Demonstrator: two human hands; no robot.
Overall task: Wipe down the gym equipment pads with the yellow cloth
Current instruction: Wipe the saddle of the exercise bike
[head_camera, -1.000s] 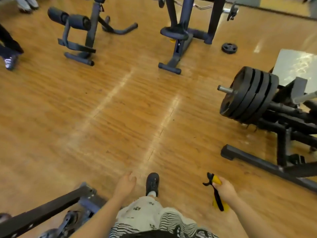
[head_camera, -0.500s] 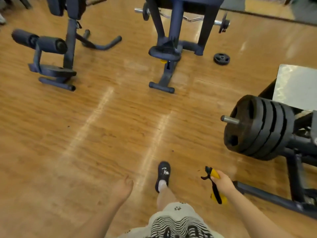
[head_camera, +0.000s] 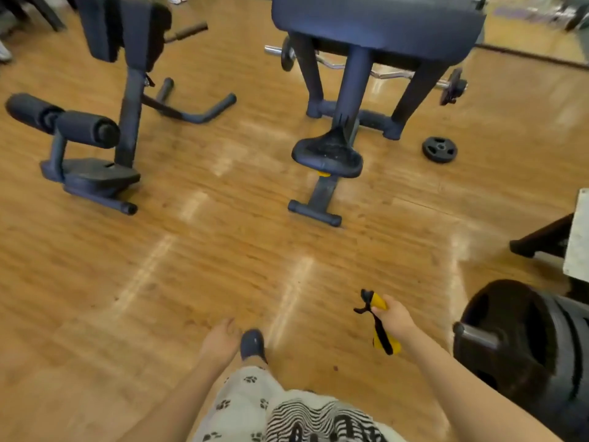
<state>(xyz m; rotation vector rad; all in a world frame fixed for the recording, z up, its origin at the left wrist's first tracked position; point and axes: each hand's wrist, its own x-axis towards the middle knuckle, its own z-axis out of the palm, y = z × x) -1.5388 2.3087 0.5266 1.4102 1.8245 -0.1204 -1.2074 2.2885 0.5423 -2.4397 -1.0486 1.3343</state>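
Observation:
My right hand (head_camera: 394, 319) grips the yellow cloth (head_camera: 380, 303), bunched with a black strip, out to my lower right above the floor. My left hand (head_camera: 220, 341) hangs loosely curled and holds nothing, beside my dark shoe (head_camera: 252, 344). Ahead stands a curl bench with a dark seat pad (head_camera: 328, 153) and a wide arm pad (head_camera: 379, 25) above it. To the left is a back-extension machine with roller pads (head_camera: 63, 121) and an upright pad (head_camera: 124, 27).
Stacked black weight plates (head_camera: 522, 349) on a machine peg sit close at my lower right. A loose plate (head_camera: 439, 149) lies on the wooden floor beyond the bench. A curl barbell (head_camera: 392, 73) rests behind the bench frame. A metal footplate (head_camera: 578, 237) shows at the right edge.
I have walked forward: both machines loom larger and nearer, and the weight plates slid to the lower right. My right hand still holds the cloth; the left still swings free.

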